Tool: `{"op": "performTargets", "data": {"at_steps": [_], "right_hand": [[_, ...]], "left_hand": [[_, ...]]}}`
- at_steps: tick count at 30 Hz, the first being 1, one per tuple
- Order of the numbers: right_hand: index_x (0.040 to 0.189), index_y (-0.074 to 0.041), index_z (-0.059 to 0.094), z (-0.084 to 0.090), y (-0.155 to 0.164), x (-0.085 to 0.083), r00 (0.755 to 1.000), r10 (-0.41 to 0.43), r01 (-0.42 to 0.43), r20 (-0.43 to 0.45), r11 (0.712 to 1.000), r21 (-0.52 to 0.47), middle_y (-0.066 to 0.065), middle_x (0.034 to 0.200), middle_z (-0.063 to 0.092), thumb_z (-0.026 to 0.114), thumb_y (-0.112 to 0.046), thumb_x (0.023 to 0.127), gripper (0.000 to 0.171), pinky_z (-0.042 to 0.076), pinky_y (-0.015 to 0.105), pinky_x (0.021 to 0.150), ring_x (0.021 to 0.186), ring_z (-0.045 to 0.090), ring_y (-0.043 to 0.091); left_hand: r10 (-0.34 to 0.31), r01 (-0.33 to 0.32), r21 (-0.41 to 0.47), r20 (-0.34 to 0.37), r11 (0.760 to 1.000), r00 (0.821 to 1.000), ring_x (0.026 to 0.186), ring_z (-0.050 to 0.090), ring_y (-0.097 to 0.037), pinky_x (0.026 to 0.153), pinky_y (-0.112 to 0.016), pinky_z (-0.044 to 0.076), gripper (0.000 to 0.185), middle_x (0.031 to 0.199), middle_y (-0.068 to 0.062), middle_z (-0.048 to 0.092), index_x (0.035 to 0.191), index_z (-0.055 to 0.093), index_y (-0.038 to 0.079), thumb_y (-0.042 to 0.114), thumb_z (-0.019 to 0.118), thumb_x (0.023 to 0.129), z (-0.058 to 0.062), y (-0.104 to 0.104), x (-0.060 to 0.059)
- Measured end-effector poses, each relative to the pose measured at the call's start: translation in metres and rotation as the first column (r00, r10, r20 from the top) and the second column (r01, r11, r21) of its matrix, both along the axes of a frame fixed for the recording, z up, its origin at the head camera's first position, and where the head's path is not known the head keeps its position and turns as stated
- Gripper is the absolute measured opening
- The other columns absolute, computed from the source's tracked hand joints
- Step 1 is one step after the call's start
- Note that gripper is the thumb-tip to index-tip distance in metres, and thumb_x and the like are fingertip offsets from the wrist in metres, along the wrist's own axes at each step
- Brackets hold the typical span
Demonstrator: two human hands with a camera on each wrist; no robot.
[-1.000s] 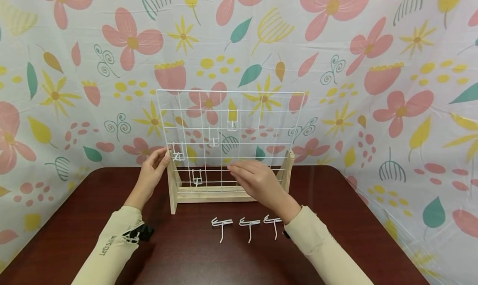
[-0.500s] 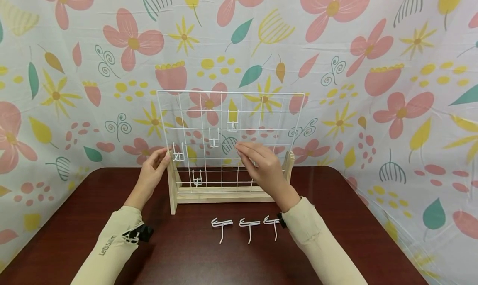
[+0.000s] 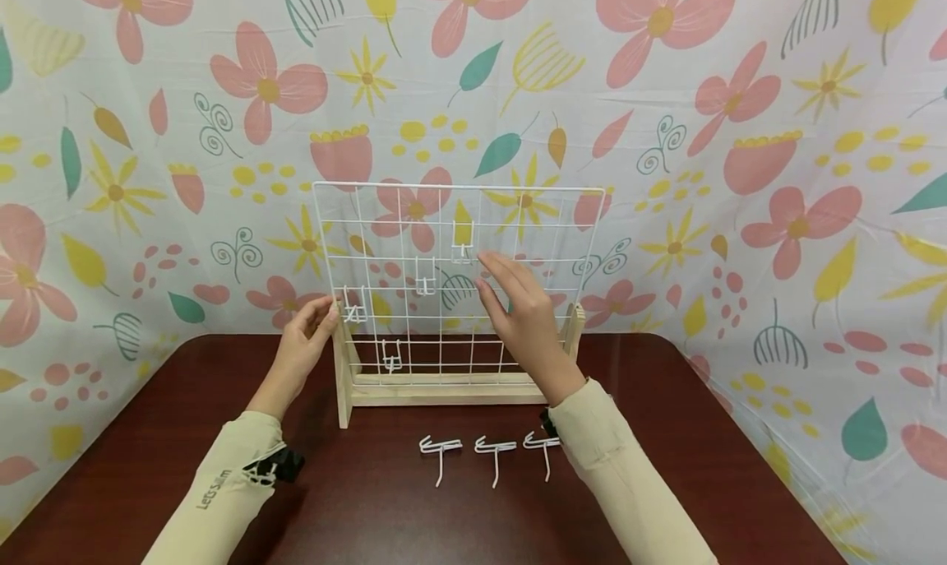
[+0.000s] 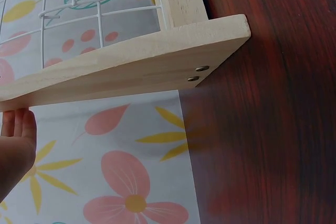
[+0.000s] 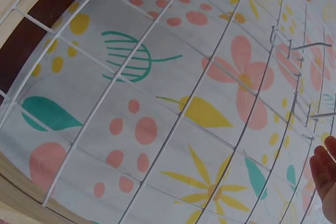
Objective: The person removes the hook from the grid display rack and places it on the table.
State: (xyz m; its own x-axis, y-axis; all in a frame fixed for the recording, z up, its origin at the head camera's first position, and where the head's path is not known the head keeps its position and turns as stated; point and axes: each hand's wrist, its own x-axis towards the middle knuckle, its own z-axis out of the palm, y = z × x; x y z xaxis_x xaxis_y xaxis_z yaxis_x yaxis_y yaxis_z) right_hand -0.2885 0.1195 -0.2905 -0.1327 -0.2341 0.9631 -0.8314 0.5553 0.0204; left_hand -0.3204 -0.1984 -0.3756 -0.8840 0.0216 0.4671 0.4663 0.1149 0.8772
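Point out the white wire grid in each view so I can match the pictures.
Head: the white wire grid stands near the middle.
Left wrist: part of the white wire grid shows at upper left.
Right wrist: the white wire grid spans most of the picture.
Shared landmark: the wooden stand, below it in the head view, upper middle in left wrist, left corners in right wrist.

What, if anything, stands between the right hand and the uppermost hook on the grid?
Nothing visible: in the head view, the right hand is just right of the uppermost hook, a small gap between them.
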Motion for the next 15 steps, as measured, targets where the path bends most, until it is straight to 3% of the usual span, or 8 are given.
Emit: {"op": "performTargets", "data": {"at_steps": [7, 15], "right_hand": [[0.122, 0.004, 0.062, 0.006, -0.007, -0.006, 0.999, -0.034, 0.033, 0.019, 0.999, 0.029, 0.019, 0.12, 0.063, 0.071, -0.003, 0.086, 0.037, 0.047, 0.039, 0.097, 0.111, 0.06, 0.031], [0.121, 0.004, 0.063, 0.013, -0.013, -0.013, 0.999, -0.026, 0.024, 0.024, 0.998, 0.064, 0.018, 0.118, 0.064, 0.068, -0.002, 0.089, 0.033, 0.046, 0.034, 0.098, 0.11, 0.06, 0.031]], "left_hand": [[-0.004, 0.004, -0.009, 0.002, 1.0, 1.0, 0.103, 0.052, 0.001, 0.088, -0.01, 0.043, 0.041, 0.111, 0.016, 0.055, 0.137, 0.044, -0.007, 0.013, 0.049, 0.101, 0.0, -0.001, -0.001], [-0.01, 0.01, -0.019, -0.007, 1.0, 1.0, 0.105, 0.052, 0.001, 0.089, -0.01, 0.042, 0.043, 0.129, -0.022, 0.05, 0.137, 0.043, -0.007, 0.015, 0.049, 0.102, 0.001, 0.001, 0.002]]}}
